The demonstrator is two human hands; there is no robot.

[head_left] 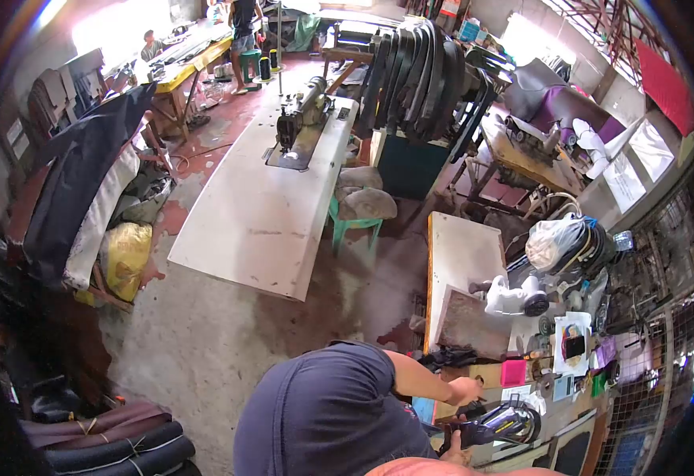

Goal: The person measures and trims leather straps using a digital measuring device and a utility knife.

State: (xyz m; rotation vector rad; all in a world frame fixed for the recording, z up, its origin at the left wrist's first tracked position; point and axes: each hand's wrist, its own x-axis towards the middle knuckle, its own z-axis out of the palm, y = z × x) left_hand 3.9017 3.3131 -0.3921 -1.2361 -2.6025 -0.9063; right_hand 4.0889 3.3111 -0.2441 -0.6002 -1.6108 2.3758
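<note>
My right hand (456, 452), closed around the grip of the dark handheld tool (499, 424) at five o'clock over the cluttered surface (462, 254), must hold it steady, clear of the co-worker's hand (466, 389) at eleven o'clock.

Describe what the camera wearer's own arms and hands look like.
Only one hand and its forearm show, at the bottom edge: bare, with no sleeve, glove or watch visible. The dark blue short sleeve belongs to another person.

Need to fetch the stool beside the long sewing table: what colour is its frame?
The stool has a green frame; the head view shows it best.
</note>
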